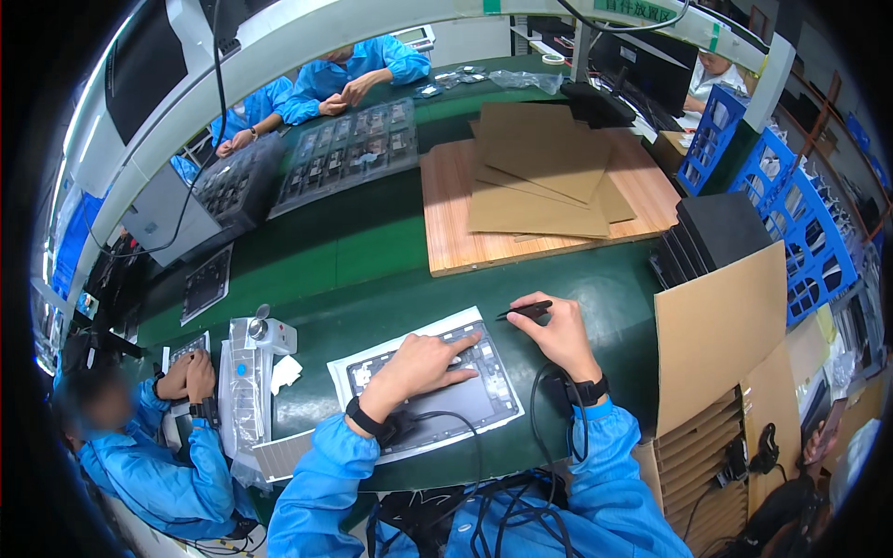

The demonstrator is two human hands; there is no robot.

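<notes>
A flat grey tablet housing lies on a white sheet in front of me. My left hand rests on the housing, index finger stretched toward its upper right corner and thumb apart below. To the right of the housing, my right hand is raised over the green table, pinching a pair of dark tweezers whose tip points left. Both wrists wear black bands with cords; the left cord crosses the housing.
At left stand a white dispenser bottle and a strip of plastic-covered parts. Cardboard sheets lie on a wooden board beyond. Parts trays stand far left. A cardboard panel rises at right. Co-workers sit left and across.
</notes>
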